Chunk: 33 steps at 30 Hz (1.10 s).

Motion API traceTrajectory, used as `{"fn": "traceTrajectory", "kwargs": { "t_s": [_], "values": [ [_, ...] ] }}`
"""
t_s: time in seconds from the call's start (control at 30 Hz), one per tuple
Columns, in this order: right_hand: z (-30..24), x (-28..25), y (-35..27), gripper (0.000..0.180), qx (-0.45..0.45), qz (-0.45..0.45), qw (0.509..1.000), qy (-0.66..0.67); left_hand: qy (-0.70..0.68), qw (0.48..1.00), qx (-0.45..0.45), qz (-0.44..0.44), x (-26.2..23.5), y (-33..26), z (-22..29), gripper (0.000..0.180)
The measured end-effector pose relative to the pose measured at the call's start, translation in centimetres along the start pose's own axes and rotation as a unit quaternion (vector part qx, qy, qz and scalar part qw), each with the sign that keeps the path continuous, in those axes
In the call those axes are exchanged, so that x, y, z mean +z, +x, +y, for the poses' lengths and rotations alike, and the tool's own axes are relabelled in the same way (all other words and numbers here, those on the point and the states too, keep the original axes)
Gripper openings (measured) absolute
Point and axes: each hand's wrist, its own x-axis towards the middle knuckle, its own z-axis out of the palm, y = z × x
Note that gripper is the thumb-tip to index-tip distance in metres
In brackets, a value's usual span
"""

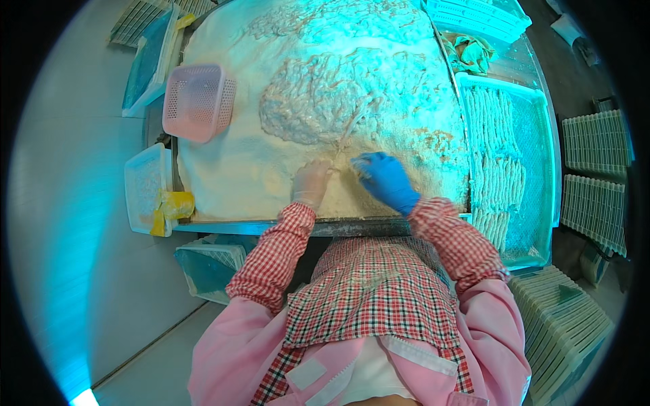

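A pale, wet, lumpy mass (311, 95) is spread over the upper middle and right of a powder-dusted worktop (237, 179), and a thin strand (351, 125) is drawn from its lower edge down toward the hands. The left hand (312, 181) is placed low on the powder with its fingers pointed up and inward, near the strand's lower end. The right hand (387, 180), covered by a blue glove, is held to the right of that end with its fingers bent inward. The two hands are kept apart by a narrow gap; whether the strand is gripped by either cannot be told. Both forearms are covered by red-and-white checked sleeves (274, 254).

On the left of the worktop a pink perforated basket (193, 101) is set. Just beyond the left edge, a white tray (145, 183) is seen, with a yellow cloth-like piece (177, 204) draped over its rim. Along the right side, pale strips (496, 179) are laid in rows in a long tray (537, 203), its right part tinted by the blue-green light. Above that tray, a crumpled greenish bundle (468, 54) is placed near a white crate (481, 19). Slatted racks (594, 145) are seen at the far right.
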Motion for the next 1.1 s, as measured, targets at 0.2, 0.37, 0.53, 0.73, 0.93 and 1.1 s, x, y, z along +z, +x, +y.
{"fn": "traceTrajectory", "kwargs": {
  "t_s": [0.2, 0.37, 0.53, 0.73, 0.93, 1.1],
  "values": [
    [1.7, 6.3, 1.7, 0.013, -0.006, 0.113, 0.990, -0.080, 0.029, 0.979, -0.024, -0.201, -9.4, -2.2, -1.8, 0.034],
    [4.5, 0.7, -2.1, 0.027, 0.053, 0.177, 0.979, -0.089, -0.004, 0.999, -0.053, 0.008, -5.7, 0.4, 1.2, 0.052],
    [2.9, -2.2, -5.0, 0.049, 0.059, 0.251, 0.959, -0.113, -0.071, 0.996, -0.051, 0.028, -3.0, -0.3, 6.9, 0.062],
    [1.0, -1.0, -5.5, 0.045, 0.061, 0.239, 0.968, -0.036, -0.150, 0.985, 0.061, 0.052, -1.8, 1.1, 6.0, 0.038],
    [0.2, 1.5, -6.6, 0.038, 0.021, 0.176, 0.984, 0.014, -0.369, 0.922, 0.115, -0.015, -9.0, -0.9, 4.2, 0.021],
    [-0.9, 3.6, -6.7, 0.035, 0.012, 0.091, 0.996, -0.003, -0.231, 0.954, 0.051, -0.182, -8.3, -2.5, 0.6, 0.025]
  ]
}}
